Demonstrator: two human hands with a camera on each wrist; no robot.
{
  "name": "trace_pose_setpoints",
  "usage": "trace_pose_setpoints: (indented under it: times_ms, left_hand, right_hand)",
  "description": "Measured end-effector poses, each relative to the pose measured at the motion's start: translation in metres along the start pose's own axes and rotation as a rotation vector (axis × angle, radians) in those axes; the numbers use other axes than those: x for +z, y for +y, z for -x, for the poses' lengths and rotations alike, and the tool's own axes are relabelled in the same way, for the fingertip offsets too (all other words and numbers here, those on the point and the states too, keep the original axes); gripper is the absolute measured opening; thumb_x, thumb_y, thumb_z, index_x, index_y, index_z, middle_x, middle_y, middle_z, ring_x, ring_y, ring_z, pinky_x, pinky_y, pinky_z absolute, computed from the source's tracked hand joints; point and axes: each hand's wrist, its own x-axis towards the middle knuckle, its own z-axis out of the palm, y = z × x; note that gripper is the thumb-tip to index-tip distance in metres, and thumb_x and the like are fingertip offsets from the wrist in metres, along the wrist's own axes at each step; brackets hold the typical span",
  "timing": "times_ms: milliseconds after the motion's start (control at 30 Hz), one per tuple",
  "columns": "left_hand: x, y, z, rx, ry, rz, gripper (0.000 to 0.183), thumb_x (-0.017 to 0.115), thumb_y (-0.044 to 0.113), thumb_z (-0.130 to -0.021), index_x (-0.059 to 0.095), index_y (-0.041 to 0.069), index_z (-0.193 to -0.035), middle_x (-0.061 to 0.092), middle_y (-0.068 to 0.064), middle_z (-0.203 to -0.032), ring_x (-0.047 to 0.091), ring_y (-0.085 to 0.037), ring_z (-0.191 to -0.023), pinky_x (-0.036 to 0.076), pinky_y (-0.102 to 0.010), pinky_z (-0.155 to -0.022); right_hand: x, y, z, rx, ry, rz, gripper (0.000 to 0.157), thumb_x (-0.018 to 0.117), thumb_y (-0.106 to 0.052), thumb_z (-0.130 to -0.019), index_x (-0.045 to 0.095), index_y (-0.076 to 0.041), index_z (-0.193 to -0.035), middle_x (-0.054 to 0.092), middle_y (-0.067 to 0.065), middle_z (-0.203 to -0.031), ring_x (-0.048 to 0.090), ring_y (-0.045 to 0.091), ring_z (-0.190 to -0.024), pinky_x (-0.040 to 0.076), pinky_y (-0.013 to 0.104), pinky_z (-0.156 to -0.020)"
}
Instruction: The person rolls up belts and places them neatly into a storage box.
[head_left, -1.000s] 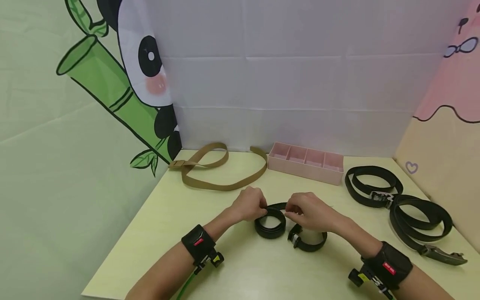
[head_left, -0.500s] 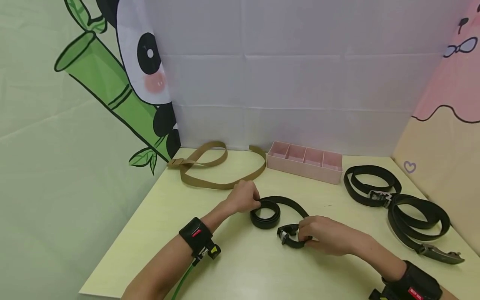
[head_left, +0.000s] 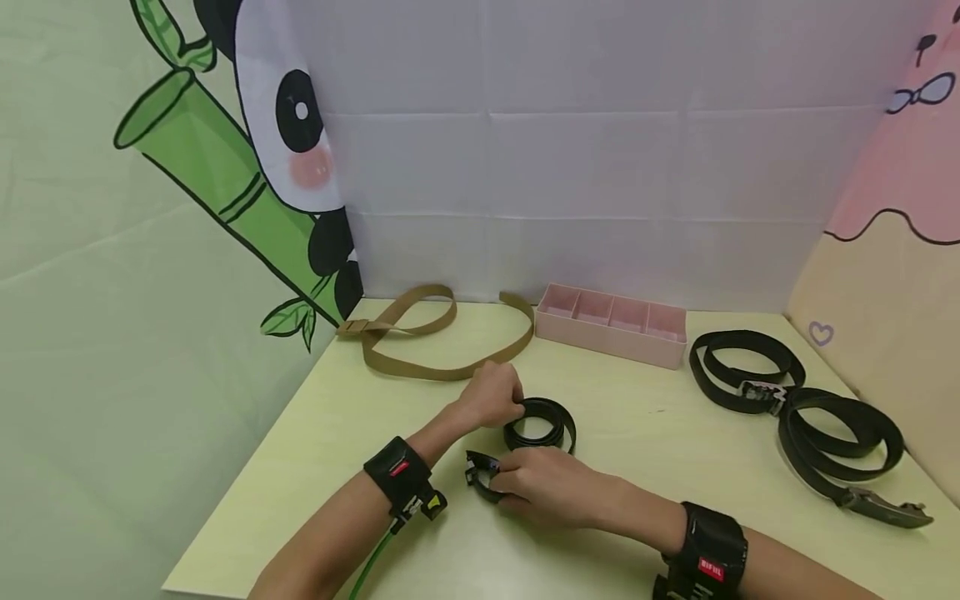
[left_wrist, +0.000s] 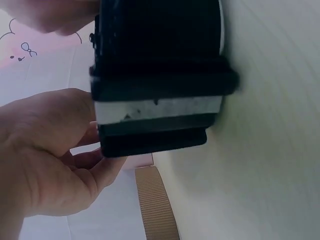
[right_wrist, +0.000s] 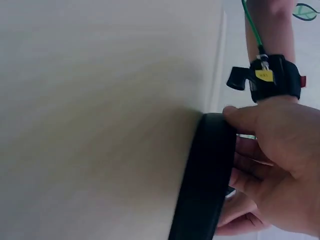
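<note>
A black belt (head_left: 568, 425) stands on edge, partly rolled into a coil in the middle of the table. My left hand (head_left: 491, 396) pinches the coil's left side. With my right hand (head_left: 551, 487), I grip the belt's free stretch close to its buckle (head_left: 472, 471), in front of the coil. That hand hides part of the strap. The dark buckle end (left_wrist: 160, 75) looms large in the left wrist view, near my left hand (left_wrist: 50, 155). In the right wrist view, the strap (right_wrist: 207, 175) runs beside the thumb and fingers of my right hand (right_wrist: 285, 165).
Two coiled black belts, one behind (head_left: 750, 371) and one nearer (head_left: 840, 442), lie at the right. A tan webbing belt (head_left: 420, 367) is spread at the back left. Beside it stands a pink compartment box (head_left: 611, 333) against the white backdrop.
My right hand has let go near the coil, taken the belt by its buckle end and swept it left, in front of the coil. My left hand stays at the coil.
</note>
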Motion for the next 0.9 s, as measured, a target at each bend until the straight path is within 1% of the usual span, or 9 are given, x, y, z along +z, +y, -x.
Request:
trace_pose_setpoints:
  times_ms: [67,133,200,300,367,467,567,667,900]
  left_hand:
    - [0.000,0.001,-0.001,0.007,-0.005,-0.002,0.045,0.072,0.006,-0.084,0.056,0.020,-0.044,0.028,0.012,-0.042,0.022,-0.004,-0.039,0.016,-0.018,-0.042]
    - [0.001,0.000,-0.002,-0.008,-0.022,-0.001,0.040,0.072,0.007,-0.084,0.064,0.018,-0.047,0.034,0.012,-0.042,0.026,-0.004,-0.039,0.018,-0.018,-0.041]
    - [0.002,-0.001,-0.003,-0.027,-0.036,-0.006,0.032,0.074,0.009,-0.085,0.073,0.018,-0.054,0.045,0.013,-0.044,0.035,-0.002,-0.039,0.025,-0.016,-0.041]
    - [0.003,-0.004,-0.005,-0.043,-0.052,-0.012,0.022,0.075,0.011,-0.084,0.081,0.018,-0.064,0.061,0.012,-0.051,0.049,-0.001,-0.044,0.037,-0.017,-0.044]
    - [0.004,-0.004,-0.005,-0.041,-0.052,-0.007,0.018,0.076,0.011,-0.083,0.083,0.018,-0.067,0.068,0.010,-0.057,0.056,-0.002,-0.048,0.044,-0.019,-0.048]
    - [0.003,-0.005,-0.004,-0.039,-0.050,-0.002,0.017,0.077,0.011,-0.082,0.083,0.018,-0.068,0.072,0.009,-0.060,0.059,-0.004,-0.052,0.049,-0.022,-0.051]
    - [0.003,-0.006,-0.003,-0.039,-0.054,0.004,0.018,0.076,0.011,-0.082,0.083,0.018,-0.068,0.071,0.009,-0.059,0.059,-0.003,-0.051,0.048,-0.022,-0.051]
    - [0.004,-0.006,-0.003,-0.035,-0.062,0.007,0.018,0.076,0.012,-0.083,0.084,0.017,-0.068,0.070,0.010,-0.058,0.058,-0.002,-0.049,0.046,-0.020,-0.049]
    - [0.002,-0.004,-0.006,-0.029,-0.064,0.011,0.020,0.075,0.011,-0.081,0.082,0.016,-0.063,0.066,0.011,-0.052,0.054,-0.001,-0.046,0.041,-0.019,-0.048]
  right_hand:
    - [-0.006,0.004,0.002,-0.003,0.009,0.006,0.009,0.073,-0.022,-0.096,0.078,-0.016,-0.100,0.067,-0.007,-0.092,0.055,0.000,-0.080,0.051,0.020,-0.069]
    - [-0.015,0.012,0.010,0.003,0.011,-0.020,0.010,0.071,-0.017,-0.097,0.079,-0.014,-0.102,0.068,-0.005,-0.095,0.057,0.002,-0.084,0.053,0.021,-0.072]
    - [-0.026,0.023,0.021,0.028,0.011,-0.029,0.014,0.069,-0.008,-0.096,0.080,-0.012,-0.104,0.069,-0.003,-0.099,0.059,0.004,-0.088,0.055,0.023,-0.075]
    - [-0.040,0.042,0.042,0.091,-0.018,-0.006,0.025,0.068,0.005,-0.088,0.080,-0.009,-0.105,0.069,0.000,-0.105,0.061,0.009,-0.095,0.057,0.028,-0.080]
    - [-0.044,0.054,0.054,0.130,-0.044,0.031,0.028,0.071,0.007,-0.085,0.080,-0.009,-0.106,0.069,0.002,-0.111,0.062,0.012,-0.102,0.057,0.031,-0.084]
    - [-0.043,0.068,0.064,0.152,-0.077,0.067,0.028,0.080,0.004,-0.083,0.081,-0.010,-0.107,0.069,0.005,-0.116,0.063,0.016,-0.108,0.057,0.033,-0.086]
    - [-0.037,0.077,0.067,0.130,-0.068,0.083,0.021,0.084,-0.003,-0.081,0.082,-0.011,-0.101,0.070,0.005,-0.113,0.064,0.015,-0.104,0.058,0.032,-0.083]
    - [-0.030,0.079,0.068,0.097,-0.029,0.085,0.016,0.086,-0.006,-0.080,0.083,-0.013,-0.094,0.071,0.003,-0.106,0.064,0.013,-0.099,0.059,0.031,-0.080]
    - [-0.022,0.068,0.060,-0.008,0.077,0.074,0.013,0.086,-0.005,-0.079,0.081,-0.015,-0.087,0.070,-0.004,-0.097,0.063,0.008,-0.094,0.058,0.026,-0.076]
